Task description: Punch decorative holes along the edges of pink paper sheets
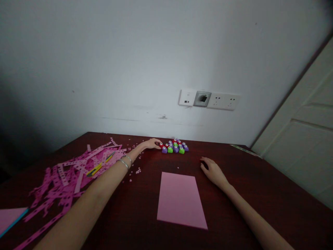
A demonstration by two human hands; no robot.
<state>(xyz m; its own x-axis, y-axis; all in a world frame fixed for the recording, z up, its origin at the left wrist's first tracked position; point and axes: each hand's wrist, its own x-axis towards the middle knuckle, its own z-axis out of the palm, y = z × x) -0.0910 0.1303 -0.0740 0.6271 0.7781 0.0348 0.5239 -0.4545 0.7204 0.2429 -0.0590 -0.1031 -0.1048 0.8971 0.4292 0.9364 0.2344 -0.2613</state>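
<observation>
My left hand (151, 143) reaches far across the dark red table (260, 187) and its fingertips touch a red paper punch (161, 145) at the left end of a cluster of several small red, purple and green punches (175, 146). Whether the fingers grip the punch is too small to tell. My right hand (213, 171) rests palm down on the table, fingers loosely curled with nothing in them, just right of a plain pink sheet of paper (180, 199).
A heap of punched pink paper strips (65, 180) with a yellow-green tool (97, 168) lies at left, with pink confetti nearby. A pink sheet on blue (10, 217) sits at the lower left edge. Wall sockets (208, 100) and a door (304, 146) stand behind.
</observation>
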